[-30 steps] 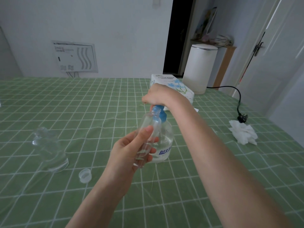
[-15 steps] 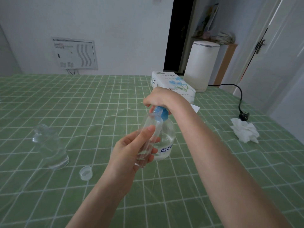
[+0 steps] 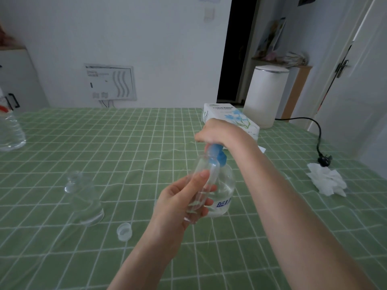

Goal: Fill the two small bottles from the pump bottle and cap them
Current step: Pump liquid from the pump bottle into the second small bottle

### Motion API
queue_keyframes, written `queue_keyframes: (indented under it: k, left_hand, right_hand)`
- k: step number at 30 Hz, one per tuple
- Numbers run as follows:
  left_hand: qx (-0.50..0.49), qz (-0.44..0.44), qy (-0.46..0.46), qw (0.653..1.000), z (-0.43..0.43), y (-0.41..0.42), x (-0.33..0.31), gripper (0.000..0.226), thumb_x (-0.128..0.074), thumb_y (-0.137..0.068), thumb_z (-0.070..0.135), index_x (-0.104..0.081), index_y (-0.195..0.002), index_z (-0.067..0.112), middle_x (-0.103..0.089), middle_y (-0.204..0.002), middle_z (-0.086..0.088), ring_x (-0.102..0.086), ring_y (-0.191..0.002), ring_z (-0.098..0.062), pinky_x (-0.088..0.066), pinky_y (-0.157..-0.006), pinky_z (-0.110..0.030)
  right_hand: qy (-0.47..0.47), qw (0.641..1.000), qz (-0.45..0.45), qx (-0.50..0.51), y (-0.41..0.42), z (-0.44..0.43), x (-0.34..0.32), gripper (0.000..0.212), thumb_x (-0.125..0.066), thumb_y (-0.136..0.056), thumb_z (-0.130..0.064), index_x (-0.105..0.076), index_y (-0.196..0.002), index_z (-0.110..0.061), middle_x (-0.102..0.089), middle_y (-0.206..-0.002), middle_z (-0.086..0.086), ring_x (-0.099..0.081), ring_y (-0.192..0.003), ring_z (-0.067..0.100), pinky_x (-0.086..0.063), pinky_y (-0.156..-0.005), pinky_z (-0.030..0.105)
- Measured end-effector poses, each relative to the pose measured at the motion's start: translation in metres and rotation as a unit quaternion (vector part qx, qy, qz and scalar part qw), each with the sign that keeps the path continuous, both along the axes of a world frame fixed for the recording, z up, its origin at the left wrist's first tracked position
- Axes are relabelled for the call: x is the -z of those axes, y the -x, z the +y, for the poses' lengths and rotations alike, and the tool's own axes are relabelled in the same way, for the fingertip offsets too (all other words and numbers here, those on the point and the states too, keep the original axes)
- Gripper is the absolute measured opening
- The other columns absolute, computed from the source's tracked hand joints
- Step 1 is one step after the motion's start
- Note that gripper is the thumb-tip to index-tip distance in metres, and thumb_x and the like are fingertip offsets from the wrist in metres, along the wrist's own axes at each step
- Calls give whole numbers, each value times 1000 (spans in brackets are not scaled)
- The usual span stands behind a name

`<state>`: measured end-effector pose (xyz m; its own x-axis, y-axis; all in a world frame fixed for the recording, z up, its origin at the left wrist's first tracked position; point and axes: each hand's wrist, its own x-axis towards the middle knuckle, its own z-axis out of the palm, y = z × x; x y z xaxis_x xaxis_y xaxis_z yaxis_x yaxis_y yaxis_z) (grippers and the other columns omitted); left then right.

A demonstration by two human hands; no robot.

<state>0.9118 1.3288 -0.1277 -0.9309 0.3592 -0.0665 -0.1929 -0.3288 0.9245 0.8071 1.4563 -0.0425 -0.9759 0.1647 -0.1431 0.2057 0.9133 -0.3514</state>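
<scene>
The clear pump bottle (image 3: 225, 191) with a blue pump (image 3: 218, 156) stands on the green checked tablecloth (image 3: 146, 143). My right hand (image 3: 217, 132) is curled over the pump head from above. My left hand (image 3: 178, 208) grips a small clear bottle (image 3: 201, 185), tilted with its mouth up against the blue nozzle. The second small clear bottle (image 3: 83, 197) stands apart at the left, uncapped. A clear cap (image 3: 124, 231) lies on the cloth near it. I cannot tell how much liquid the small bottles hold.
A large clear water bottle (image 3: 10, 130) stands at the far left edge. A tissue box (image 3: 230, 117) sits behind my right hand. A crumpled tissue (image 3: 326, 182) and a black plug (image 3: 324, 161) lie at the right. A white bin (image 3: 266, 95) stands beyond the table.
Both hands keep the same grips on the pump and the small bottle. My view has lifted, so the hands sit lower in frame and the large bottle at the left shows.
</scene>
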Motion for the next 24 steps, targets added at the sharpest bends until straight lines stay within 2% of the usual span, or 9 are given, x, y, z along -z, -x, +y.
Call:
queue_keyframes:
  k: [2,4,7,9,12,19,22,24]
  left_hand:
    - [-3,1,-4,1000,0,1,1,39,-71,-58,48,-78,-80,17,-73,-82,-7,-59,-56,-8,-47,-53,-20]
    - [-2,1,-4,1000,0,1,2,40,-71,-58,48,-78,-81,17,-72,-82,-8,-59,-56,-8,-47,-53,-20]
    - [-1,0,8,1000,-1,0,3,40,-71,-60,49,-78,-82,17,-71,-83,-11,-58,-56,-10,-44,-58,-25]
    - [-2,-7,11,1000,0,1,5,41,-72,-59,49,-78,-83,17,-72,-84,-11,-59,-56,-10,-44,-58,-25]
    - [-2,-7,15,1000,0,1,6,41,-71,-59,48,-78,-83,16,-71,-83,-12,-58,-56,-10,-40,-60,-27]
    - [-5,-5,15,1000,1,1,5,40,-71,-60,47,-78,-84,16,-72,-82,-9,-59,-56,-8,-43,-59,-26]
    - [-7,2,13,1000,1,1,5,39,-70,-60,48,-78,-82,17,-72,-82,-10,-59,-57,-9,-45,-60,-26]
    - [-9,7,13,1000,2,1,5,37,-70,-62,48,-78,-81,18,-72,-82,-10,-59,-56,-9,-45,-58,-25]
  right_hand:
    - [17,1000,-7,1,-1,-2,-1,18,-50,-94,-21,-61,-93,-7,-68,-100,8,-51,-61,17,-35,-51,25]
    - [41,999,-16,3,-2,-2,0,27,-50,-94,-23,-63,-112,-7,-69,-110,8,-56,-72,20,-37,-54,25]
    - [53,998,-23,1,-3,-3,4,33,-49,-94,-21,-61,-121,-7,-68,-116,10,-55,-84,23,-39,-59,26]
    - [57,998,-28,0,-3,-2,8,33,-48,-94,-20,-61,-122,-6,-67,-119,10,-53,-83,23,-38,-59,26]
    - [64,998,-26,5,-3,-2,10,33,-48,-95,-20,-62,-120,-5,-68,-119,10,-52,-77,21,-36,-56,25]
    - [74,997,-2,6,-5,0,9,31,-46,-94,-20,-61,-118,-6,-68,-113,11,-55,-83,23,-36,-56,24]
    - [51,999,18,5,-4,0,5,18,-45,-93,-18,-60,-89,-7,-69,-111,11,-54,-75,21,-35,-54,24]
    - [35,999,28,6,-2,0,3,20,-45,-93,-17,-54,-78,-9,-70,-109,11,-54,-73,21,-35,-53,24]
